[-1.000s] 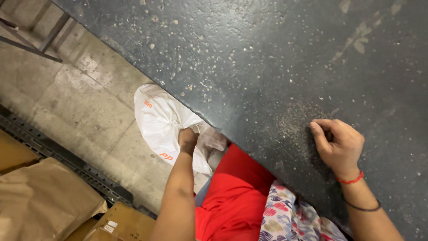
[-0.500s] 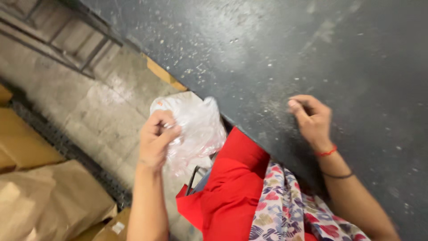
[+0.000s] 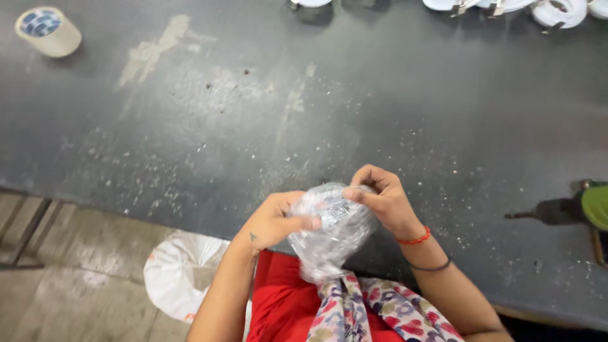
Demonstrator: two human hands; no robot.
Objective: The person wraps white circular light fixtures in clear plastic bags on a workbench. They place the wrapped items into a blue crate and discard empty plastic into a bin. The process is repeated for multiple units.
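Note:
Both hands hold a small clear plastic bag [image 3: 329,231] full of tiny metal parts, just above the near edge of a dark worktable [image 3: 266,114]. My left hand [image 3: 275,218] grips its left side with the thumb pressed across the front. My right hand [image 3: 380,196] pinches the top right of the bag with its fingertips; a red thread and a dark band circle that wrist. Under the bag lie red cloth and a flowered scarf [image 3: 373,310].
A roll of tape [image 3: 49,30] stands at the table's far left. White round parts [image 3: 506,6] line the far edge. A power drill [image 3: 570,209] lies at the right. A white sack [image 3: 180,272] sits on the concrete floor below left.
The left hand came up from the white sack on the floor with the clear bag, and the right hand left the tabletop to join it. The view swung from the floor to the table.

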